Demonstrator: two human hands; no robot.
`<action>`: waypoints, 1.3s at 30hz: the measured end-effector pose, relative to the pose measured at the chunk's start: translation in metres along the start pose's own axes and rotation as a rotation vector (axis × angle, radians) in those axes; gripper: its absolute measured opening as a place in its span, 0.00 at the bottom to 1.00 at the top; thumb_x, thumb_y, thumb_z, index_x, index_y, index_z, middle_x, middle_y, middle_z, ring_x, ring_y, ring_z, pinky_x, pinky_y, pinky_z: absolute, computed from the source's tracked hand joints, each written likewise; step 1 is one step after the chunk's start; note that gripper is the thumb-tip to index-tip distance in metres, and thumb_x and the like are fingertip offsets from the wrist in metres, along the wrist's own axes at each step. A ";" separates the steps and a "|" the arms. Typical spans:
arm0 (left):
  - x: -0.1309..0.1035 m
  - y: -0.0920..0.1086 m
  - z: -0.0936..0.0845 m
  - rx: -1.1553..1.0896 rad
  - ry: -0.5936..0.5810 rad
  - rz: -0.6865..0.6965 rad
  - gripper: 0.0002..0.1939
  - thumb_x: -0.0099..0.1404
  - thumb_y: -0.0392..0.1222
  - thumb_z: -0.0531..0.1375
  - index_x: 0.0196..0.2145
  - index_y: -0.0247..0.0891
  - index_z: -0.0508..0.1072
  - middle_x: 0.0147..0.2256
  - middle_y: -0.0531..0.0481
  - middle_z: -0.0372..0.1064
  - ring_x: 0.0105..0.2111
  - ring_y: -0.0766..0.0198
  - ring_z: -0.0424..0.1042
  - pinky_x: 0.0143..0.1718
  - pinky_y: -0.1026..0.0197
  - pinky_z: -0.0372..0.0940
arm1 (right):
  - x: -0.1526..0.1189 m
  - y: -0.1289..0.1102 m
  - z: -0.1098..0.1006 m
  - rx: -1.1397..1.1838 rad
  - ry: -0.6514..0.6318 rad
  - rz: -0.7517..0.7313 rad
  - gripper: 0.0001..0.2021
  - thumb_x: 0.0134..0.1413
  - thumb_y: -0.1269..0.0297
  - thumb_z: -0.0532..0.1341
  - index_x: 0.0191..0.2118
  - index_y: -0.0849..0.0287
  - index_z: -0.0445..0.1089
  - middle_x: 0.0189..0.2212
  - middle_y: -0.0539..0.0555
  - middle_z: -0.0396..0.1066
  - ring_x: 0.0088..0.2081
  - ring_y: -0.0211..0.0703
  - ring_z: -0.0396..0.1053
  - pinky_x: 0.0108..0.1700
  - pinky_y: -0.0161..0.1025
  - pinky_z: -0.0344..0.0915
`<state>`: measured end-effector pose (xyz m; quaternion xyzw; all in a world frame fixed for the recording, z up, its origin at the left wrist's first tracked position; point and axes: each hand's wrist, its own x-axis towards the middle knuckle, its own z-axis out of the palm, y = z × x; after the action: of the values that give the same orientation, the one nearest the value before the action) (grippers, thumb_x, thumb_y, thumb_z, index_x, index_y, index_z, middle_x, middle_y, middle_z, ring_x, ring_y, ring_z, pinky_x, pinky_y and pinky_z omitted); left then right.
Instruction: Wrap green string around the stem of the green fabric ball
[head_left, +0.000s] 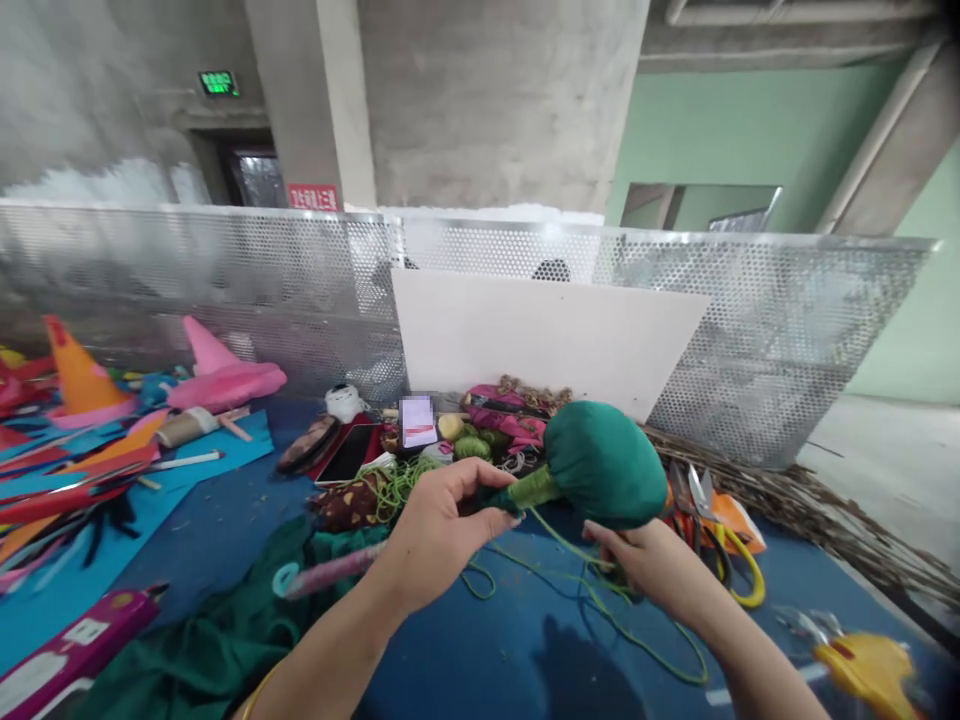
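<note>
A dark green cloth bundle (606,462) with a round, stuffed head is held up over the table. Its narrow neck is wrapped in lighter green yarn (534,488). My left hand (448,515) pinches the tail end of that neck between thumb and fingers. Below the round head, my right hand (637,560) is closed on the green yarn, which runs down from the neck; its fingertips are partly hidden. Loose yarn loops across the blue tabletop (465,655) under both hands. Beside my left forearm lie a pink tube (337,572) and crumpled green cloth (217,625).
Scissors with yellow handles (742,570) and a yellow tool (874,665) lie at right, near bundled twigs (817,520). Behind are a phone (349,455), yarn balls (474,446) and a white board (540,335). Felt hats (225,375) and a purple box (82,645) occupy the left.
</note>
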<state>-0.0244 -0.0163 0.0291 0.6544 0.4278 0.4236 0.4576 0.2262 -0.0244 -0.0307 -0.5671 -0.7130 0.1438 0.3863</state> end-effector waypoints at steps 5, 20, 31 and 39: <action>-0.008 0.011 -0.005 -0.358 -0.032 -0.096 0.17 0.49 0.42 0.71 0.36 0.34 0.74 0.28 0.49 0.74 0.22 0.71 0.62 0.23 0.66 0.56 | -0.005 -0.020 0.005 -0.047 0.057 -0.032 0.14 0.64 0.54 0.54 0.39 0.52 0.76 0.36 0.55 0.80 0.37 0.50 0.77 0.38 0.41 0.71; -0.011 0.014 -0.014 -0.595 -0.087 -0.081 0.14 0.50 0.41 0.70 0.33 0.32 0.74 0.25 0.51 0.71 0.17 0.76 0.57 0.20 0.69 0.50 | 0.011 -0.106 0.028 0.621 -0.264 0.007 0.14 0.61 0.53 0.57 0.32 0.58 0.69 0.21 0.47 0.65 0.23 0.36 0.65 0.26 0.32 0.65; 0.000 0.002 -0.013 -0.696 -0.142 -0.185 0.18 0.47 0.44 0.73 0.31 0.33 0.74 0.24 0.53 0.66 0.19 0.74 0.59 0.18 0.71 0.50 | 0.003 -0.117 0.050 1.073 0.255 -0.430 0.19 0.64 0.54 0.52 0.25 0.55 0.67 0.27 0.58 0.68 0.35 0.51 0.70 0.30 0.43 0.67; 0.004 -0.008 -0.008 -0.694 -0.172 -0.203 0.22 0.47 0.45 0.74 0.37 0.33 0.74 0.27 0.51 0.70 0.19 0.75 0.60 0.19 0.72 0.52 | 0.000 -0.106 0.057 1.205 0.205 -0.308 0.19 0.65 0.58 0.52 0.22 0.56 0.57 0.18 0.48 0.53 0.23 0.40 0.55 0.26 0.38 0.55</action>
<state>-0.0325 -0.0089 0.0242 0.4477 0.2815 0.4394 0.7262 0.1114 -0.0447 0.0003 -0.1517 -0.5396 0.4080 0.7207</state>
